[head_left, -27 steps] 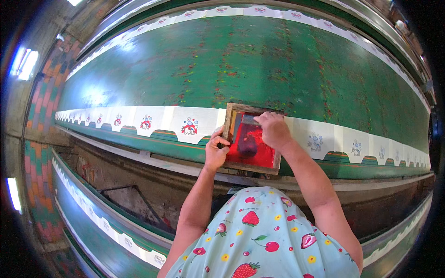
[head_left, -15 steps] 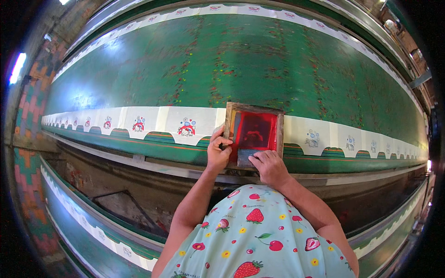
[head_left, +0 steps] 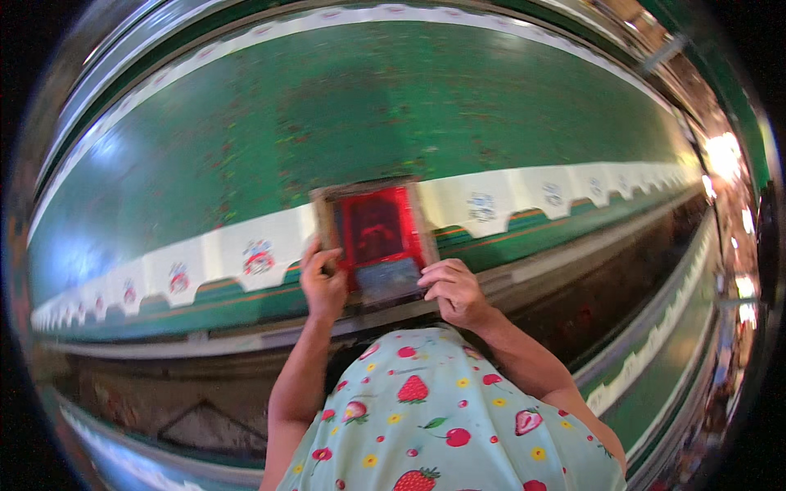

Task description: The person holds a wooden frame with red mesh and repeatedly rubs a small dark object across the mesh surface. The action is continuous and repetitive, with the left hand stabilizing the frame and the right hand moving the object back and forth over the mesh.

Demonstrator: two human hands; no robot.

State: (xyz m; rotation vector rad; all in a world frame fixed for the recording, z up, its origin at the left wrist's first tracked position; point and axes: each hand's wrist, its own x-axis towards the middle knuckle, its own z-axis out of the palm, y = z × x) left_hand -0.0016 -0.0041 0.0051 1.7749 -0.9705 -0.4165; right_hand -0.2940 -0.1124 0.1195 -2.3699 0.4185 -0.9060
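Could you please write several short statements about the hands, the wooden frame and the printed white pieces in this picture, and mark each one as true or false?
1. The left hand is at the left side of the wooden frame, and the right hand is at its right side. True.
2. The screen inside the frame is coloured yellow. False: it is red and dark red.
3. A flat grey-blue piece lies at the near end inside the frame. True.
4. The surface of the long table is green. True.
5. The frame is at the table's far edge. False: it is at the near edge.
6. The right-hand prints show red. False: only the left-hand prints do.
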